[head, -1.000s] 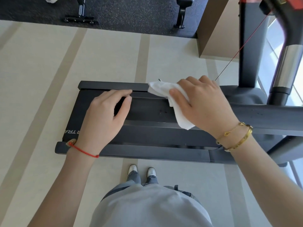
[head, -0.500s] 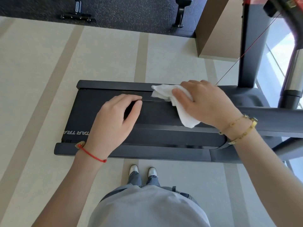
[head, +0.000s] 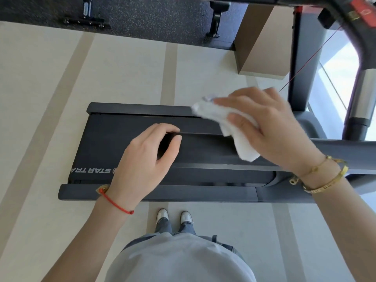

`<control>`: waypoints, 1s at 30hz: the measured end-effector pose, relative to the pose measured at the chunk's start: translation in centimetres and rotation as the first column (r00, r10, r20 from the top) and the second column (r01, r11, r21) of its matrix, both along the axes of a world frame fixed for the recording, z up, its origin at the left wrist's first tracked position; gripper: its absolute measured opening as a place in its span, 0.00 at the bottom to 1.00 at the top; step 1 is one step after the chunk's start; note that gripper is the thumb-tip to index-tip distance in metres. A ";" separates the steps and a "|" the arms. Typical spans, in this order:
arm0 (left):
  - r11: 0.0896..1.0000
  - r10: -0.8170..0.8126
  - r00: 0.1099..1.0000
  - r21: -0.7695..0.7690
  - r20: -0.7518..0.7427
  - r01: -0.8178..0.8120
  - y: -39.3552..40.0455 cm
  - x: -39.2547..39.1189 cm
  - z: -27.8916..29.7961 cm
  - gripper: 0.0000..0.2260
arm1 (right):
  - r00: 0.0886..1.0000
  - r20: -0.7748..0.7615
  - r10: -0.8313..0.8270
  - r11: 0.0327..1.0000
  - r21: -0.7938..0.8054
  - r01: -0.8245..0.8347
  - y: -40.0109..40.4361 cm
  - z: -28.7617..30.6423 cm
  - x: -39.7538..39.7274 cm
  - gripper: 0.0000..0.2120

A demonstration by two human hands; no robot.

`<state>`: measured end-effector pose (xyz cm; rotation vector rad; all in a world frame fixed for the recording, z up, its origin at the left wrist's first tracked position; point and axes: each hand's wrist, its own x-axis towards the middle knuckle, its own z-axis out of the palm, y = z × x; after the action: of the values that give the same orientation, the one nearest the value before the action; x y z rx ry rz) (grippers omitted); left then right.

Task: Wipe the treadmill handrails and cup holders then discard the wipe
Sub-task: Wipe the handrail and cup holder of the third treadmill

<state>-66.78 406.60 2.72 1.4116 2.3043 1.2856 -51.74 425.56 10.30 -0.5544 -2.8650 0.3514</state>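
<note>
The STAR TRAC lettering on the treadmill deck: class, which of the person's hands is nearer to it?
Left. The left hand hovers just right of the lettering in the picture, holding nothing. The right hand is farther right, holding the white wipe.

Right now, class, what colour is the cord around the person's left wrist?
Red: the thin cord on the left wrist shows clearly in the head view.
</note>
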 end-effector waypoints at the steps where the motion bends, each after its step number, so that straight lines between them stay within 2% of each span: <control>1: 1.000 -0.006 1.000 -0.006 -0.004 0.006 0.0 0.0 0.0 0.10 | 0.998 -0.039 -0.044 0.998 0.050 0.046 0.0 0.2 0.0 0.16; 3: 1.000 -0.019 1.000 -0.017 -0.010 0.018 -0.1 -0.1 0.1 0.10 | 0.999 -0.013 -0.053 0.996 0.074 0.054 -0.7 0.4 -0.6 0.17; 6: 0.999 -0.024 0.999 -0.026 -0.021 0.024 -0.2 -0.2 0.0 0.10 | 0.988 0.150 0.027 0.999 -0.029 -0.023 -2.6 -0.3 -1.0 0.18; 9: 0.999 -0.035 0.999 -0.033 -0.028 0.034 -0.4 -0.2 0.0 0.11 | 0.988 0.149 0.050 0.996 -0.086 -0.037 -3.8 -0.5 0.0 0.18; 12: 0.999 -0.041 0.999 -0.031 -0.024 0.040 -0.6 -0.1 -0.2 0.12 | 0.974 0.219 0.063 0.996 0.046 -0.075 -4.5 -0.9 0.3 0.22; 14: 0.999 -0.037 0.999 -0.029 -0.022 0.037 -0.8 0.0 -0.2 0.13 | 0.956 0.293 0.000 0.988 0.148 -0.046 -4.9 -1.4 -1.0 0.21; 16: 0.999 -0.036 0.999 -0.026 -0.014 0.035 -0.8 0.1 -0.2 0.15 | 0.965 0.260 -0.029 0.970 0.241 -0.036 -5.0 -1.8 -2.4 0.15; 18: 0.999 -0.039 0.999 -0.030 -0.009 0.039 -0.9 0.2 -0.2 0.15 | 0.972 0.230 -0.046 0.965 0.261 -0.016 -4.4 -2.1 -2.6 0.12; 20: 0.999 -0.040 0.999 -0.035 -0.003 0.040 -1.0 0.1 -0.1 0.15 | 0.959 0.269 -0.084 0.969 0.248 0.016 -3.1 -2.4 -1.2 0.14; 24: 0.999 -0.034 0.999 -0.034 -0.001 0.034 -1.0 0.0 -0.2 0.14 | 0.958 0.204 -0.203 0.975 0.127 0.180 -1.7 -1.9 0.8 0.18; 27: 0.999 -0.047 0.999 -0.022 -0.009 0.047 -0.8 -0.1 -0.3 0.14 | 0.960 0.222 -0.170 0.984 0.090 0.153 -3.5 -2.3 -2.6 0.23; 30: 0.999 -0.054 0.999 -0.002 -0.003 0.054 -0.8 -0.1 -0.5 0.13 | 0.971 0.202 -0.124 0.990 0.093 0.107 -4.7 -3.1 -4.5 0.23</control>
<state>-66.84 405.81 2.26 1.4654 2.2528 1.2669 -56.29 420.83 7.23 -0.7815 -3.0100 0.1647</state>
